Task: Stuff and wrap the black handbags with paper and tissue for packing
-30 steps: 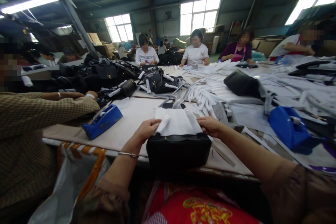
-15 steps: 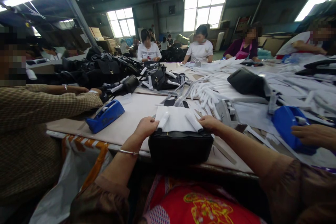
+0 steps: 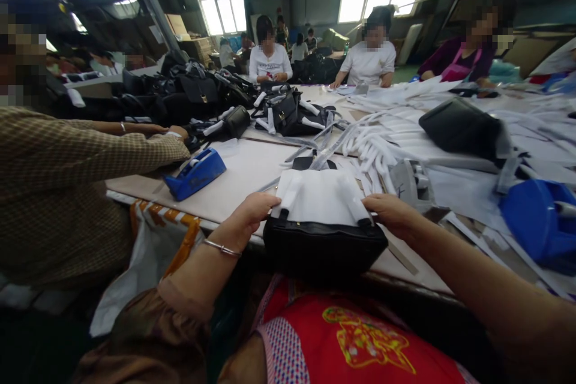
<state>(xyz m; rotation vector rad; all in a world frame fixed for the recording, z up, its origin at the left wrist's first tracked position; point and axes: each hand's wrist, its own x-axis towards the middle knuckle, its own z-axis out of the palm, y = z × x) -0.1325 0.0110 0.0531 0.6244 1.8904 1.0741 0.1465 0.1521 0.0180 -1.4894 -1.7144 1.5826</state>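
Observation:
A black handbag [image 3: 326, 252] is at the table's front edge, just in front of my body. A white sheet [image 3: 320, 199] covers its upper side, and two handle ends wrapped in white tubing [image 3: 291, 195] lie over the sheet. On the left, my left hand [image 3: 255, 211] is closed with thumb and fingers pinching the bag's side by the sheet's edge. My right hand [image 3: 392, 213] pinches the opposite side in the same way. Exactly what lies between the fingertips is partly hidden.
Blue tape dispensers [image 3: 195, 175] flank the bag, with a grey dispenser [image 3: 411, 183] nearer on the right. White foam tubes [image 3: 366, 153] and black bags [image 3: 288, 114] cover the table beyond. A co-worker's checked sleeve [image 3: 135, 156] reaches in from the left; other people sit across.
The camera view has tilted down and shifted, and the bag appears slightly right of before with both hands still on it. Another person's hand at the right-hand blue dispenser has left view.

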